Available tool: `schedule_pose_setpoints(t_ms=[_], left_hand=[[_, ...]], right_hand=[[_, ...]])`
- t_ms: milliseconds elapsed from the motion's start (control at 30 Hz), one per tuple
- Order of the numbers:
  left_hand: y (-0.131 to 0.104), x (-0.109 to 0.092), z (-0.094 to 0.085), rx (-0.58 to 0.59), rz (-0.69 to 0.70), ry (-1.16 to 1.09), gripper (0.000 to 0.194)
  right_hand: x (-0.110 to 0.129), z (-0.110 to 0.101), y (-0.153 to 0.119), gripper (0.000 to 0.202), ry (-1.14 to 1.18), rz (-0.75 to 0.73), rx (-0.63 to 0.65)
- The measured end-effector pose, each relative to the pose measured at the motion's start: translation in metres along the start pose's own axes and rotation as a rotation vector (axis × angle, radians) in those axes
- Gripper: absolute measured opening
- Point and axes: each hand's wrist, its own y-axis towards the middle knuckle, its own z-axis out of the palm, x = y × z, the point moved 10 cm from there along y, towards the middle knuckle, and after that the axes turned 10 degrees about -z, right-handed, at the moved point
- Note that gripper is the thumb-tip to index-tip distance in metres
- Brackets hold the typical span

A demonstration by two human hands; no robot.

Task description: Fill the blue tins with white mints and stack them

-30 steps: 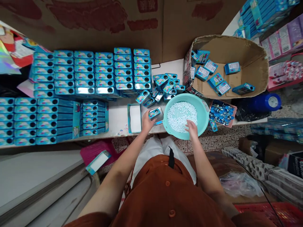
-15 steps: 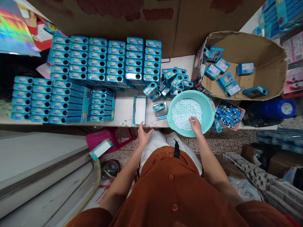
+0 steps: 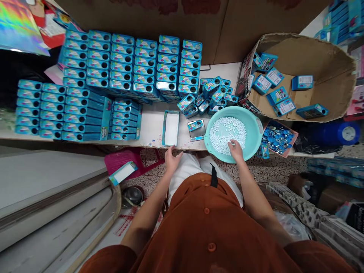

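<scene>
My right hand [image 3: 236, 151] reaches into a turquoise plastic basin [image 3: 253, 146], its fingers drawn together on small white tablets [image 3: 224, 127]; any between the fingertips are too small to make out singly. My left hand [image 3: 172, 161] holds nothing, thumb and fingers apart, just off the table's front edge. Ahead of it lies a shallow blue-rimmed open carton [image 3: 171, 129] with a white inside. Between the carton and the basin, a small blue tin [image 3: 196, 125] with a dark round hole rests on a digital scale [image 3: 197, 134].
Stacked blue tins [image 3: 122, 62] fill the left and back, with loose tins [image 3: 212, 93] heaped behind the scale. At right stand a cardboard box [image 3: 315, 68] holding several tins and a pink tray of shiny round lids [image 3: 277, 138]. A magenta stool [image 3: 119, 161] is lower left.
The view has shifted slightly, so the table's things sit a little further right. My right hand stays in the tablets; my left hand remains near the carton, fingers still apart.
</scene>
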Motion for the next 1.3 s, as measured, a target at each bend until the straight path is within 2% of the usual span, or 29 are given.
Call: schedule_pose_setpoints(t_ms=[100, 267, 367, 500, 667, 733, 800, 933, 1033, 1167, 1300], left_hand=[[0.008, -0.013, -0.001, 0.005, 0.032, -0.01, 0.051], [0.018, -0.034, -0.002, 0.039, 0.061, -0.031, 0.049], [0.021, -0.041, -0.002, 0.062, 0.067, -0.026, 0.049], [0.021, -0.045, -0.001, 0.079, 0.072, -0.007, 0.047], [0.023, -0.046, 0.002, 0.095, 0.072, -0.031, 0.045], [0.024, -0.045, 0.002, 0.087, 0.073, -0.043, 0.044], [0.025, -0.043, 0.001, 0.076, 0.072, -0.057, 0.042], [0.026, -0.035, 0.002, 0.065, 0.052, -0.087, 0.039], [0.024, -0.029, 0.004, 0.057, 0.024, -0.095, 0.037], [0.02, -0.023, 0.008, 0.065, 0.005, -0.143, 0.035], [0.018, -0.015, 0.012, 0.059, -0.016, -0.193, 0.035]], right_hand=[[0.008, 0.013, 0.002, 0.045, 0.02, -0.034, 0.003], [0.052, 0.055, 0.006, 0.033, -0.009, -0.257, 0.034], [0.067, 0.076, 0.006, 0.023, -0.021, -0.304, 0.086], [0.064, 0.085, 0.008, 0.023, -0.029, -0.263, 0.157], [0.052, 0.084, 0.014, 0.041, 0.032, -0.17, 0.177], [0.049, 0.08, 0.017, 0.047, 0.16, -0.103, 0.126], [0.041, 0.079, 0.018, 0.049, 0.419, 0.041, 0.082], [0.044, 0.093, 0.015, 0.038, 1.013, 0.315, 0.158], [0.054, 0.093, 0.014, 0.029, 1.253, 0.42, 0.168], [0.073, 0.089, 0.016, 0.032, 1.421, 0.463, 0.112], [0.12, 0.091, 0.024, 0.037, 1.541, 0.386, 0.119]])
